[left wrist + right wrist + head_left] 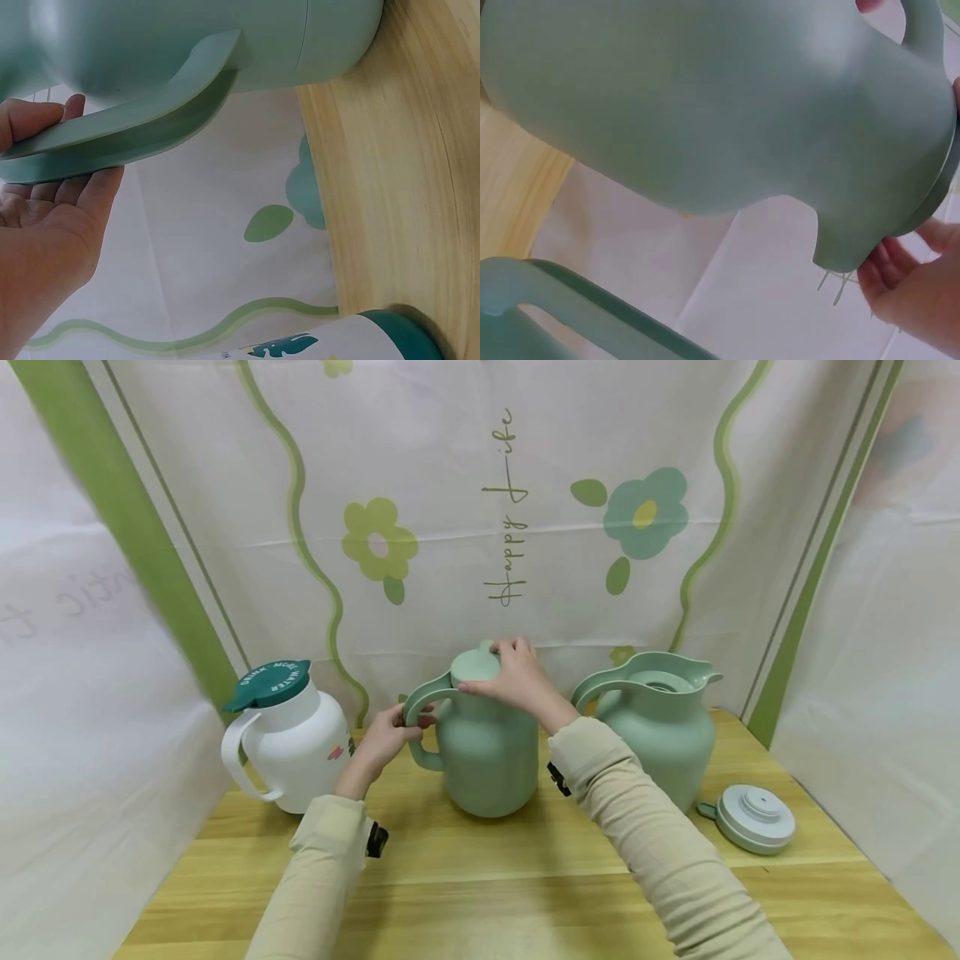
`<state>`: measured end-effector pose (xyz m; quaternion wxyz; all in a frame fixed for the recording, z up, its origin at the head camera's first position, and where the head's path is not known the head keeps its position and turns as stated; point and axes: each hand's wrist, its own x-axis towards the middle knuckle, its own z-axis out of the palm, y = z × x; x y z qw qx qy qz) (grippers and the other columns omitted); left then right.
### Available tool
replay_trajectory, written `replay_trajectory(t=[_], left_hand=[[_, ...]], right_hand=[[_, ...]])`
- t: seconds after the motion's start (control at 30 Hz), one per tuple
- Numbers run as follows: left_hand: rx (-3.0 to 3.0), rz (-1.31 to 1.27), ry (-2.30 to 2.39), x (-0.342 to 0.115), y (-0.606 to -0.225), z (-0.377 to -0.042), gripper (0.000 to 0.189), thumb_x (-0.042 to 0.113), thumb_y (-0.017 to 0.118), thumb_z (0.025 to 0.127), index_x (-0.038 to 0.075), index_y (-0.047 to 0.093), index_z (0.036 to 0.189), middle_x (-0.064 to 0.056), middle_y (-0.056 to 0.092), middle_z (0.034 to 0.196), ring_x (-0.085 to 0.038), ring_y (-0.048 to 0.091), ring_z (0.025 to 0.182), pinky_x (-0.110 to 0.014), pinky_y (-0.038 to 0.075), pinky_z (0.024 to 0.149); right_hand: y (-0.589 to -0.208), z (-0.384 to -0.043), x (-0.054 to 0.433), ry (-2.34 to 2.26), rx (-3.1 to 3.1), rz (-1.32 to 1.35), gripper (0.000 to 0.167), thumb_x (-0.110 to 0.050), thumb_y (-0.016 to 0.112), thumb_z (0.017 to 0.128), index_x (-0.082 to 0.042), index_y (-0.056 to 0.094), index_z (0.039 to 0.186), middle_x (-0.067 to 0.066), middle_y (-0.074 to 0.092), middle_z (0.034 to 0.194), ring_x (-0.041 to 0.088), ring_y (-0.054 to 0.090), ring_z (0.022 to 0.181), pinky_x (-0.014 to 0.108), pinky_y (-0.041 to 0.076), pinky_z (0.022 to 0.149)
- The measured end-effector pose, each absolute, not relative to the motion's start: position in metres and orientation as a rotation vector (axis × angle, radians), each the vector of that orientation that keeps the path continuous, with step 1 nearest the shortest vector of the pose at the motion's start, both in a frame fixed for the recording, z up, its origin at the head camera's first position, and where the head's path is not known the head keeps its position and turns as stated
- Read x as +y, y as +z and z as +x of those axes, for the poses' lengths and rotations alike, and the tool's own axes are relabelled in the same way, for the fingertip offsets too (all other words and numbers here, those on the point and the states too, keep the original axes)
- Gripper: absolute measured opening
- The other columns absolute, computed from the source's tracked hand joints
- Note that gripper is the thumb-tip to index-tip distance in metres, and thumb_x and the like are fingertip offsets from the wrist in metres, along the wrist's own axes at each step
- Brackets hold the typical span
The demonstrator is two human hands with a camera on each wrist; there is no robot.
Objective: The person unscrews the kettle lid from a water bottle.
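Green is the jug (489,762) whose handle (142,124) the left hand (384,740) grips (the right hand (522,678) holds its lid (472,666)).

Smooth, matt plastic middle jug (489,760)

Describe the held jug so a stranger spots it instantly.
On the wooden table, find the middle jug in a row of three. The left hand holds its handle, the right hand its lid. It alone is both green and lidded: the left jug is white, the right jug lidless.
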<state>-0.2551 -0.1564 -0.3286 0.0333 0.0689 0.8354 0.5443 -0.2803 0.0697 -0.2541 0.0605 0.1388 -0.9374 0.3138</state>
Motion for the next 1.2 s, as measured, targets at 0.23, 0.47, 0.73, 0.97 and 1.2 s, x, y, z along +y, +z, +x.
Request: replay_trajectory(t=[0.23, 0.47, 0.73, 0.97, 1.2], left_hand=[[2.551, 0.220, 1.695, -0.158, -0.329, -0.255, 0.046, 0.002, 0.050, 0.087, 0.004, 0.053, 0.133, -0.020, 0.059, 0.131, -0.034, 0.049, 0.130, -0.055, 0.032, 0.112], [2.557, 0.226, 1.689, -0.158, -0.328, -0.255, 0.045, 0.001, 0.049, 0.088, 0.004, 0.053, 0.133, -0.021, 0.059, 0.131, -0.035, 0.049, 0.129, -0.055, 0.033, 0.111], [2.554, 0.213, 1.691, -0.156, -0.329, -0.256, 0.045, 0.002, 0.050, 0.087, 0.005, 0.053, 0.133, -0.020, 0.060, 0.131, -0.034, 0.050, 0.129, -0.054, 0.034, 0.111], [2.558, 0.228, 1.700, -0.155, -0.329, -0.256, 0.046, 0.001, 0.049, 0.087, 0.004, 0.053, 0.133, -0.020, 0.060, 0.130, -0.034, 0.050, 0.129, -0.054, 0.034, 0.111], [2.559, 0.230, 1.691, -0.157, -0.329, -0.255, 0.045, 0.001, 0.049, 0.088, 0.003, 0.052, 0.133, -0.021, 0.059, 0.131, -0.035, 0.051, 0.128, -0.055, 0.033, 0.112]], right_hand=[[-0.248, -0.281, 0.075, 0.867, -2.904, 0.554, 0.078, -0.044, 0.065, 0.082, -0.007, 0.039, 0.146, 0.018, 0.038, 0.148, 0.035, 0.036, 0.134, 0.052, 0.038, 0.106], [-0.249, -0.281, 0.067, 0.889, -2.907, 0.614, 0.084, -0.046, 0.064, 0.083, -0.003, 0.033, 0.147, 0.018, 0.036, 0.151, 0.035, 0.034, 0.138, 0.051, 0.036, 0.109], [-0.258, -0.282, 0.054, 0.954, -2.833, 0.459, 0.086, -0.055, 0.067, 0.081, -0.005, 0.036, 0.143, 0.014, 0.045, 0.142, 0.030, 0.043, 0.128, 0.046, 0.043, 0.100], [-0.256, -0.282, 0.052, 0.976, -2.810, 0.394, 0.083, -0.051, 0.069, 0.080, -0.004, 0.038, 0.142, 0.015, 0.045, 0.141, 0.030, 0.045, 0.125, 0.044, 0.044, 0.098], [-0.253, -0.279, 0.056, 0.994, -2.814, 0.306, 0.092, -0.053, 0.075, 0.073, -0.005, 0.038, 0.143, 0.021, 0.034, 0.140, 0.034, 0.037, 0.126, 0.046, 0.042, 0.101]])
